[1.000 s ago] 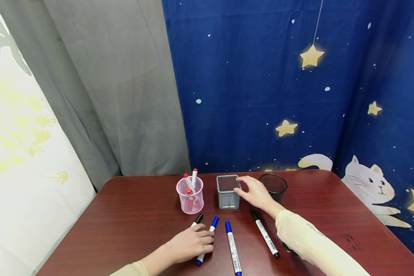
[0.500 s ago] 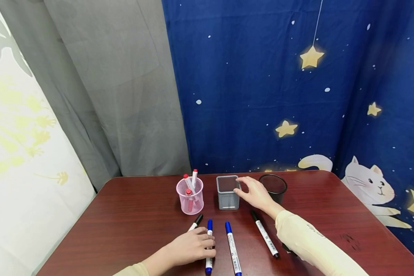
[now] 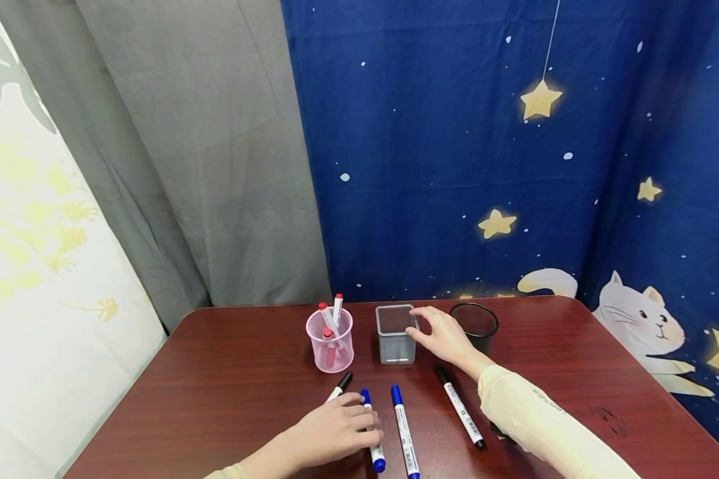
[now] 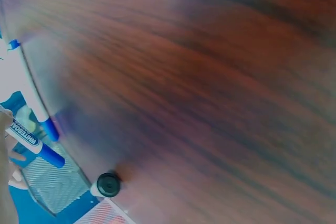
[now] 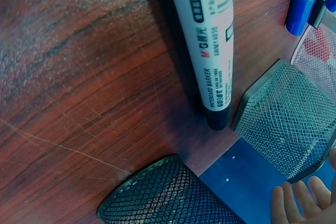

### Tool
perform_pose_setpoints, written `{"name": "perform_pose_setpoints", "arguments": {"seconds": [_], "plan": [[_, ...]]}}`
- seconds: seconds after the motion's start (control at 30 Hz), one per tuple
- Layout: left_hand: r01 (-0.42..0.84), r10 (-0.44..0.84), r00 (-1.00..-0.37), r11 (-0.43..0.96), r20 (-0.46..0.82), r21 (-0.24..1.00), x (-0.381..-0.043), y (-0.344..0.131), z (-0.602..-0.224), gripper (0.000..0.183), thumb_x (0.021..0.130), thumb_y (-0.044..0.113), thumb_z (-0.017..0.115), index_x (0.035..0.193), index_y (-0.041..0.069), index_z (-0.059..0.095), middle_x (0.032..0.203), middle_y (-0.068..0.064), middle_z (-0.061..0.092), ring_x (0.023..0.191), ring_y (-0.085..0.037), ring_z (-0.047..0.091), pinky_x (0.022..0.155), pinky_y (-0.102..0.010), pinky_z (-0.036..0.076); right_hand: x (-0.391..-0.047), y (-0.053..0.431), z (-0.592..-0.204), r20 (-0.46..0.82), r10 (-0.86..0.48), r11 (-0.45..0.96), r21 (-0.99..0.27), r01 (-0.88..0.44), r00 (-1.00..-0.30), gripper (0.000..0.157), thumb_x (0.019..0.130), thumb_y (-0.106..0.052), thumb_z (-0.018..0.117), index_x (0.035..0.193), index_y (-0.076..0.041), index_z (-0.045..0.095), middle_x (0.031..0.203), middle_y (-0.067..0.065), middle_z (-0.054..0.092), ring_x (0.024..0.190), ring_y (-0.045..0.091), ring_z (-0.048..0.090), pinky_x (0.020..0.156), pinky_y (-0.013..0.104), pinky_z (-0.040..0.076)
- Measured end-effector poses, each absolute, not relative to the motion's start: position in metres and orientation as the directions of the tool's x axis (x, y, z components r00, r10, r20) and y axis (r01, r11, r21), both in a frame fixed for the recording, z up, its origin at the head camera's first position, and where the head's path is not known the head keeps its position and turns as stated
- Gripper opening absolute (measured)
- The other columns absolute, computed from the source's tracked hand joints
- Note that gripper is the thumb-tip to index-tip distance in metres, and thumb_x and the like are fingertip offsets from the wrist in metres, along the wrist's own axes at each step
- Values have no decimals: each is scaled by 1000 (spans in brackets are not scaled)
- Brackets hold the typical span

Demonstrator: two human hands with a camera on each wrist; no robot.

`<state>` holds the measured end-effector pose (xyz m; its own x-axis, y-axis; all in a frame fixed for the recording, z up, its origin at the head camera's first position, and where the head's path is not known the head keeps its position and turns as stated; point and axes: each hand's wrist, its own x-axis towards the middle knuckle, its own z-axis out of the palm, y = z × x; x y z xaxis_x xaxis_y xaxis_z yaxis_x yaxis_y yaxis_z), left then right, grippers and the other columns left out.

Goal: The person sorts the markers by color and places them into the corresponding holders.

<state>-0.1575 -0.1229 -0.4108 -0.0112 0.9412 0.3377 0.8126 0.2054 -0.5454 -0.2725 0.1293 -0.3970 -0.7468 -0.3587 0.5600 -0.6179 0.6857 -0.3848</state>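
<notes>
My left hand is over the near table with its fingers curled round a blue whiteboard marker; the marker's middle is hidden by the fingers. A second blue marker lies just right of it. Past my left fingers the black end of another marker shows. My right hand has its thumb and fingers spread at the right rim of a grey square mesh pen holder. In the right wrist view its relaxed fingertips lie close to that holder.
Left of the grey holder stands a pink mesh cup with red-capped markers. A black round mesh cup is partly behind my right hand. One black marker lies beside my right forearm, which partly covers another dark item.
The blue marker in my left hand has swung round, its near end going rightward and its far end closer to me. My left hand shifted slightly right. My right hand stayed put.
</notes>
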Motion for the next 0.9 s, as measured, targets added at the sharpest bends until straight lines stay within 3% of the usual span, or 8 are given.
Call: {"name": "perform_pose_setpoints", "arguments": {"seconds": [0.17,0.43,0.6,0.7,0.9], "plan": [[823,917,-4,229,398,-520,-153,-121,-400,30,92,10,30,90,22,57,91,10,56,86,-2,52,85,-33,38,-273,128,-397,551,-358,687,-392,-613,-754,40,79,-30,65,110,-6,60,108,8,59,97,25,54,79,43,42],[834,896,2,243,443,-495,-150,-117,-391,27,91,11,33,87,20,58,86,12,58,82,0,54,87,-32,37,-272,129,-396,519,-347,702,-409,-583,-781,39,80,-33,64,111,-10,60,111,7,58,100,24,53,80,43,42],[887,882,-31,242,471,-394,-150,-116,-385,14,78,14,55,90,18,59,81,12,56,78,1,53,89,-31,36,-271,129,-395,521,-345,704,-406,-583,-780,39,80,-32,64,111,-9,60,109,6,58,98,23,54,78,42,43],[912,867,-60,249,495,-325,-150,-116,-378,25,68,16,67,92,17,58,79,12,54,76,2,52,88,-31,37,-271,129,-395,526,-348,702,-403,-587,-776,39,80,-32,64,111,-8,60,108,6,58,97,23,55,77,42,43],[955,792,-121,257,599,-146,-152,-112,-364,22,72,14,65,93,14,58,80,13,57,75,4,51,85,-28,39,-272,127,-395,528,-347,710,-392,-585,-775,38,79,-32,65,110,-10,60,108,5,59,96,22,55,77,41,43]]}}
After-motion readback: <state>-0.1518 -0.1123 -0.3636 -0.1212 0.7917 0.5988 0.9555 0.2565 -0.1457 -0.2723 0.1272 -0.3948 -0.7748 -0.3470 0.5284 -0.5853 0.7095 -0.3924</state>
